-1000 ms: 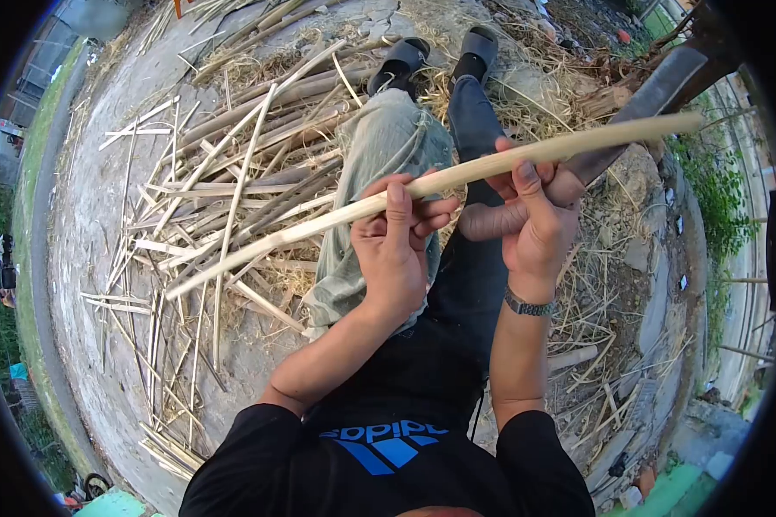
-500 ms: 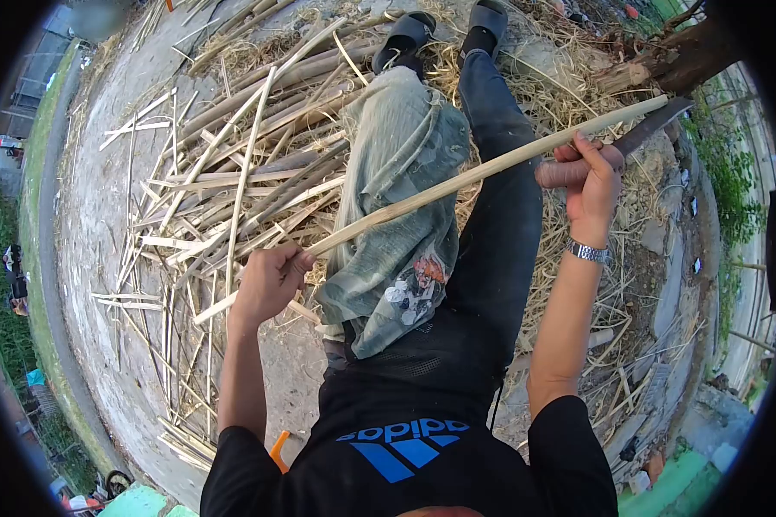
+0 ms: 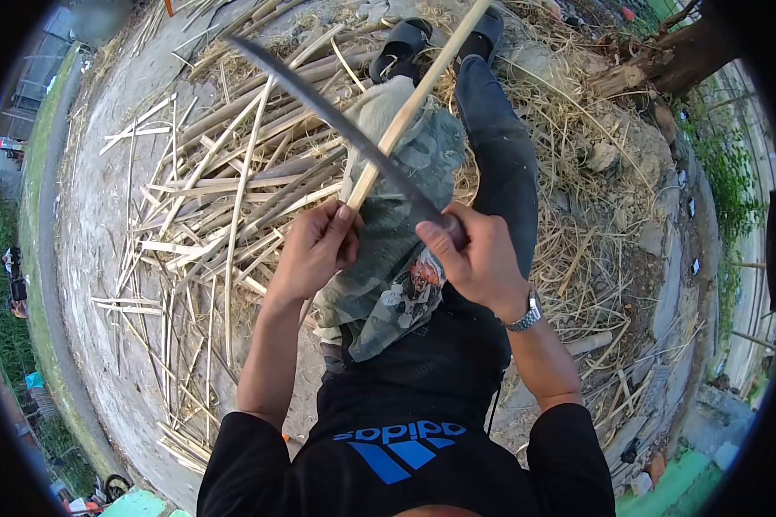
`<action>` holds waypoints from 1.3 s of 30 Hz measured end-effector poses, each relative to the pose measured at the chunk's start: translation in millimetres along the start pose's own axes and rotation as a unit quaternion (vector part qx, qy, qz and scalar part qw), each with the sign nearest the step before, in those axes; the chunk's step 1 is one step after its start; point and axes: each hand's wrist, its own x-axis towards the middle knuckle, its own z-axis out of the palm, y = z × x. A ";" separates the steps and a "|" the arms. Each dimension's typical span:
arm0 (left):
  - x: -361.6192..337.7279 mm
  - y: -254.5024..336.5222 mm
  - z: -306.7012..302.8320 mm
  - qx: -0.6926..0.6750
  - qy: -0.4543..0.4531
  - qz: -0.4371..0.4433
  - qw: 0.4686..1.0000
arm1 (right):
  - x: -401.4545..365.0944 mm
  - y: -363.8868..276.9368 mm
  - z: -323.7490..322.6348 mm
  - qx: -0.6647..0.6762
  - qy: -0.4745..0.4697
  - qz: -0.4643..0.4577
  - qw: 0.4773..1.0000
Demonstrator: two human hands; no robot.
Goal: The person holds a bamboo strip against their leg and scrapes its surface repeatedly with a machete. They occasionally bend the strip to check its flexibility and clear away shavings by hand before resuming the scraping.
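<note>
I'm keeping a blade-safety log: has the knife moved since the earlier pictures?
Yes. Half a second ago its tip showed near the tree trunk; now the knife has swung left, away from it, crossing the wooden strip.

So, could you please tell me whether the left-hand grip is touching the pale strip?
Touching: the head view shows the left-hand grip closed on the pale strip, with the thumb against its lower part.

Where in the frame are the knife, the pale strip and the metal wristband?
Knife [image 3: 336,119]: head view, middle of its blade.
Pale strip [image 3: 421,99]: head view, its upper part in the picture.
Metal wristband [image 3: 524,319]: head view, on the band itself.
</note>
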 end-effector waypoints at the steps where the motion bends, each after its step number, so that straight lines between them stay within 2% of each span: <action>1: -0.9 3.4 1.4 -0.043 -0.011 -0.019 0.999 | 0.7 -0.9 4.3 -0.002 0.000 -0.004 1.000; 3: -4.3 5.8 4.7 -0.063 -0.008 -0.034 0.997 | -1.3 2.8 14.4 -0.109 -0.040 -0.067 0.991; 4: -6.3 5.4 6.8 -0.082 -0.007 -0.050 0.995 | -2.0 2.2 14.9 -0.109 -0.044 -0.067 0.991; 6: -6.9 -4.4 12.6 -0.137 -0.013 -0.053 0.989 | 1.8 0.5 14.8 -0.209 -0.060 -0.097 0.971; 8: -3.8 -14.6 17.8 -0.138 0.014 -0.036 0.990 | 10.4 10.9 11.5 -0.226 -0.058 -0.109 0.966; 12: 6.3 -13.3 13.2 -0.168 -0.001 -0.067 0.984 | 27.1 21.0 8.7 -0.270 -0.039 -0.127 0.954; 14: 9.0 -17.1 11.0 -0.200 -0.009 -0.054 0.978 | 29.1 13.4 11.0 -0.271 -0.032 -0.140 0.952; 16: 7.5 -10.6 12.8 -0.192 -0.002 -0.064 0.979 | 23.1 5.9 16.3 -0.275 -0.030 -0.102 0.956; 20: -1.4 -12.7 15.4 -0.212 -0.016 -0.056 0.976 | 26.6 14.0 4.1 -0.291 -0.040 -0.139 0.946; 22: -3.8 -14.6 13.5 -0.221 -0.038 -0.060 0.973 | 50.3 20.7 -16.2 -0.296 0.039 -0.076 0.951; 23: -4.5 -16.2 14.3 -0.237 -0.044 -0.051 0.969 | 59.6 17.3 -28.3 -0.307 0.032 -0.023 0.951; 24: -2.7 -15.8 17.0 -0.241 -0.044 -0.048 0.968 | 55.5 16.3 -26.3 -0.311 0.031 -0.026 0.950; 27: 3.9 -12.9 23.8 -0.251 -0.061 -0.043 0.965 | 22.3 10.1 1.7 -0.275 -0.067 -0.114 0.952; 28: 1.0 -15.3 23.6 -0.257 -0.028 -0.058 0.964 | 16.3 8.0 6.0 -0.291 -0.096 -0.116 0.945; 29: -3.0 -18.5 20.9 -0.261 0.005 -0.079 0.962 | 21.6 16.3 5.0 -0.286 -0.059 -0.123 0.948; 30: -6.0 -20.0 12.1 -0.264 -0.020 -0.087 0.960 | 31.5 27.6 0.2 -0.281 -0.024 -0.129 0.951; 32: -16.9 -28.9 -3.4 -0.237 -0.040 -0.072 0.968 | 60.2 43.2 -22.4 -0.254 0.066 -0.072 0.962; 33: -21.8 -26.6 -5.6 -0.241 -0.046 -0.079 0.966 | 67.8 35.7 -34.3 -0.281 0.069 -0.021 0.957; 34: -24.2 -25.5 -4.1 -0.242 -0.044 -0.076 0.966 | 65.4 36.0 -32.4 -0.281 0.069 -0.025 0.957; 36: -21.0 -20.1 -3.1 -0.247 -0.043 -0.082 0.965 | 58.8 36.8 -23.8 -0.231 0.047 -0.062 0.970; 37: -20.7 -21.2 -3.0 -0.249 -0.046 -0.091 0.963 | 45.9 21.2 -15.1 -0.259 0.015 -0.087 0.962; 38: -21.3 -24.3 -4.3 -0.247 -0.048 -0.089 0.964 | 35.4 13.3 -11.6 -0.271 -0.061 -0.090 0.956; 39: -25.2 -28.9 -6.7 -0.239 -0.049 -0.090 0.966 | 36.2 13.6 -12.7 -0.306 -0.057 -0.113 0.944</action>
